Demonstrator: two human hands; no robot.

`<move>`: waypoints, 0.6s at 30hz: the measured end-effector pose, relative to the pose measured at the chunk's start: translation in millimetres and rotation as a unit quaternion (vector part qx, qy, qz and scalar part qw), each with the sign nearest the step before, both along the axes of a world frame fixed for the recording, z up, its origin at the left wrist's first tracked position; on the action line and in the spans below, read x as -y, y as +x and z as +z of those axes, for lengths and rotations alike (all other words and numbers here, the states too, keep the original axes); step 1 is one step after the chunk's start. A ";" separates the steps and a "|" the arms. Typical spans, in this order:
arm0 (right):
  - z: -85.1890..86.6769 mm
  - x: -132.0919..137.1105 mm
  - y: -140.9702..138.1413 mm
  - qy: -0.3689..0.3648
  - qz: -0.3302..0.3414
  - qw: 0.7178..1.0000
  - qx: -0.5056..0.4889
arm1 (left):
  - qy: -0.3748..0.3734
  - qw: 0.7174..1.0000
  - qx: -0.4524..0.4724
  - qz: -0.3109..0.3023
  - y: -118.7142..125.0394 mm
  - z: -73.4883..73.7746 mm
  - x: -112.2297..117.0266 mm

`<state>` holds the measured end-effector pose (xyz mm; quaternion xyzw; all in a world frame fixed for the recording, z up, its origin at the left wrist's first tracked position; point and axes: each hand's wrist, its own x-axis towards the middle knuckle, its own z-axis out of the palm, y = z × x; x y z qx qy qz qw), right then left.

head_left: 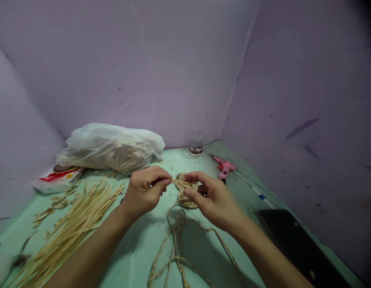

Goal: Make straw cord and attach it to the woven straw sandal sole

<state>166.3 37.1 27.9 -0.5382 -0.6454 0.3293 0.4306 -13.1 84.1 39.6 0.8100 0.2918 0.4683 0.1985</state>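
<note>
My left hand is closed, pinching the end of a braided straw cord. My right hand holds a small coiled disc of the same braid between thumb and fingers. The two hands meet over the middle of the pale green table. The rest of the braided cord trails in loose loops down toward me.
A heap of loose straw strips lies on the left. Behind it sit a plastic bag of straw and a red and white packet. A pink glue gun, a small bead jar and a dark flat slab lie right.
</note>
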 end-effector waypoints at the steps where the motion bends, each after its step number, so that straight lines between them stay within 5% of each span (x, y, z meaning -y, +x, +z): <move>1: -0.6 0.3 -0.6 0.012 -0.006 1.000 -0.002 | -0.010 1.000 -0.001 0.002 -0.4 -0.8 -0.6; 8: 1.3 6.7 -5.1 0.146 -0.046 0.986 0.063 | -0.027 0.999 -0.008 0.032 -1.7 -1.9 -2.9; 18: -6.9 -4.5 1.2 0.234 0.013 0.961 0.145 | -0.049 0.999 -0.010 0.000 0.5 2.3 2.0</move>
